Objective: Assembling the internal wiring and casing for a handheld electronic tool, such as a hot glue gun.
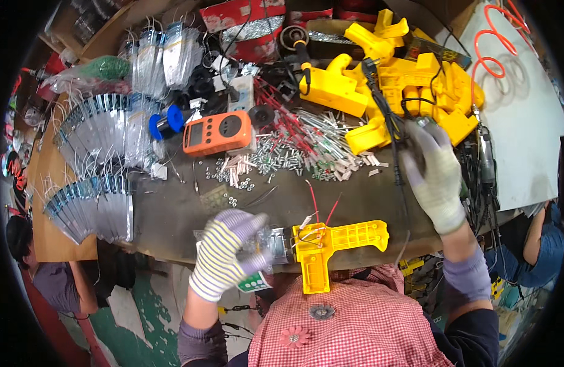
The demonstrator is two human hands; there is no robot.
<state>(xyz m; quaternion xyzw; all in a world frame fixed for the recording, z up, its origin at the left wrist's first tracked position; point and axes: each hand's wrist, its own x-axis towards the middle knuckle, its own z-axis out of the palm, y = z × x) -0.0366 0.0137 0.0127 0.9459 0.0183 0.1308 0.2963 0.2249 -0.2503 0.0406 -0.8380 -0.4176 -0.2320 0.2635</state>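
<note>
My left hand point(224, 254), in a striped glove, curls its fingers and thumb around a clear, silvery tube point(276, 243) at the table's front edge. The tube's right end meets an open yellow tool housing half point(355, 235), shaped like a pistol grip, which lies ribbed side up. Red and white wires point(313, 227) stand out of the housing. My right hand point(438, 174), in a pale glove, reaches toward the back right. Its bent fingers close at a black power cord point(389, 113), whose loose end hangs down toward the front edge; the fingertips are partly blurred.
Yellow housings point(337, 88) pile up at the back right. An orange meter point(217, 133), a blue spool point(167, 122), loose screws point(276, 156) and bundled silvery strips point(92, 205) cover the back and left. A coiled orange hose point(493, 64) hangs at right. Other people are at both sides.
</note>
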